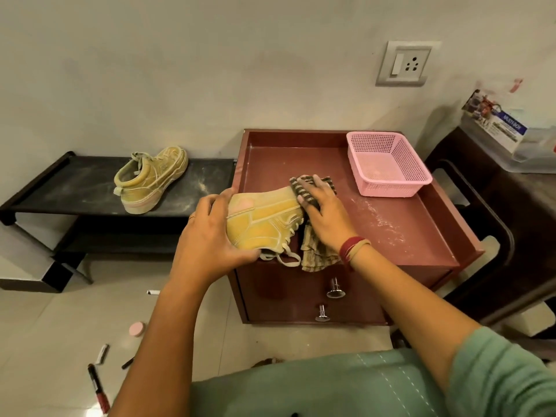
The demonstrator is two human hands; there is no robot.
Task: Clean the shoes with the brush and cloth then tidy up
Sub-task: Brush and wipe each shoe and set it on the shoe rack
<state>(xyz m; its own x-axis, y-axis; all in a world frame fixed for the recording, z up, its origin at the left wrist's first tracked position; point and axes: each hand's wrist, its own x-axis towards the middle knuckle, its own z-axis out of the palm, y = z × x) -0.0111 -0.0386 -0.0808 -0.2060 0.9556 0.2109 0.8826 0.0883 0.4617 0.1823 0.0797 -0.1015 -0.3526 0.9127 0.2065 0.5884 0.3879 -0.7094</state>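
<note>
A yellow high-top shoe (pixel 264 219) lies on its side at the front left of the maroon cabinet top (pixel 406 224). My left hand (pixel 207 239) grips its heel end. My right hand (pixel 323 215) presses a striped brown cloth (pixel 304 189) against the shoe's toe; more of the cloth hangs down under my wrist. The second yellow shoe (pixel 150 177) stands on the low black rack (pixel 75 188) to the left. No brush is in view.
An empty pink mesh basket (pixel 388 164) sits at the cabinet's back right. White dust streaks the cabinet top. Pens, a marker (pixel 97 386) and a pink lid (pixel 137 328) lie on the floor. A dark chair (pixel 493 224) and a plastic box stand to the right.
</note>
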